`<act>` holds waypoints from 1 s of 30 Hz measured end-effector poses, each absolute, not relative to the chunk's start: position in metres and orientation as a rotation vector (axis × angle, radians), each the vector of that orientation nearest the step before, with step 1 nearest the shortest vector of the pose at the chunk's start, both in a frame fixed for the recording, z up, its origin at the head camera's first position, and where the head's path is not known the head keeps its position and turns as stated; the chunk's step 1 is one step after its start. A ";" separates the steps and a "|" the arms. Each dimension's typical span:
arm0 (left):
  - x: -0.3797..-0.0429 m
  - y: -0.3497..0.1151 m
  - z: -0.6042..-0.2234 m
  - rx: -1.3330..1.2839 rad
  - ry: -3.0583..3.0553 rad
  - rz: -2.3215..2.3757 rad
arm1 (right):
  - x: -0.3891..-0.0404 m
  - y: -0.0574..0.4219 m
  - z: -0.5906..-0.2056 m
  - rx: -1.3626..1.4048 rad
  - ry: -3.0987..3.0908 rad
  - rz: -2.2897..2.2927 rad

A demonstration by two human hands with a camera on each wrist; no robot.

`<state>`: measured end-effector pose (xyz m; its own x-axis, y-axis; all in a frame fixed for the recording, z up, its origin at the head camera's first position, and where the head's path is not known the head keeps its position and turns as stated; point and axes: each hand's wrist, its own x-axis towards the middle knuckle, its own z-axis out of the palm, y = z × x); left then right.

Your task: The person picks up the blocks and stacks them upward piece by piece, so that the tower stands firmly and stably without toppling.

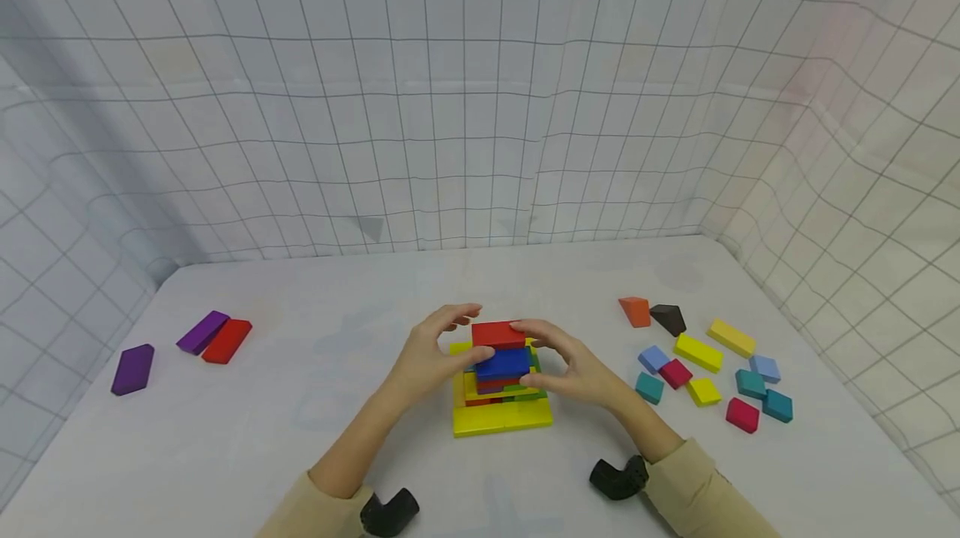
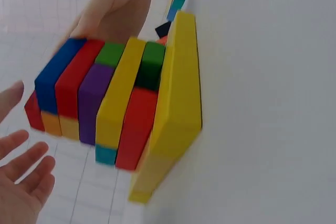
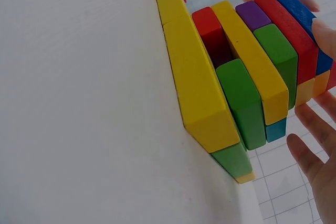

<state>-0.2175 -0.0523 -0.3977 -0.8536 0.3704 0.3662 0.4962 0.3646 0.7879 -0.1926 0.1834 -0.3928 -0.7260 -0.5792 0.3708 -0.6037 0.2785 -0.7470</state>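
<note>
A stepped tower of coloured wooden blocks stands on a base of yellow blocks (image 1: pixel 501 419). Near its top are a blue block (image 1: pixel 502 365) and a red block (image 1: pixel 497 334). My left hand (image 1: pixel 429 359) is at the tower's left side, its fingers loosely bent and apart from the blocks in the left wrist view. On the opposite side, my right hand (image 1: pixel 573 363) has its fingertips at the red block's right end. In the right wrist view its thumb overlaps the blue block (image 3: pixel 295 8); whether it presses there I cannot tell.
To the left lie two purple blocks (image 1: pixel 132 369) and a red block (image 1: pixel 227 341). Several loose blocks lie to the right, among them a yellow one (image 1: pixel 698 352), an orange wedge (image 1: pixel 635 311) and a black wedge (image 1: pixel 668 319). Gridded white cloth (image 1: pixel 465 105) surrounds the white table (image 1: pixel 337 405).
</note>
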 end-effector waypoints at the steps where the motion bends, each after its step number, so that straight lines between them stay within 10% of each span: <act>1: -0.220 -0.060 -0.399 -0.790 -2.484 -1.496 | -0.192 0.183 -0.393 1.146 -2.496 1.478; 17: -0.234 -0.279 -0.440 -0.133 -2.462 -0.962 | -0.195 0.184 -0.398 1.124 -2.511 1.475; 30: -0.222 -0.309 -0.458 0.088 -2.602 -0.852 | -0.193 0.183 -0.395 1.113 -2.520 1.496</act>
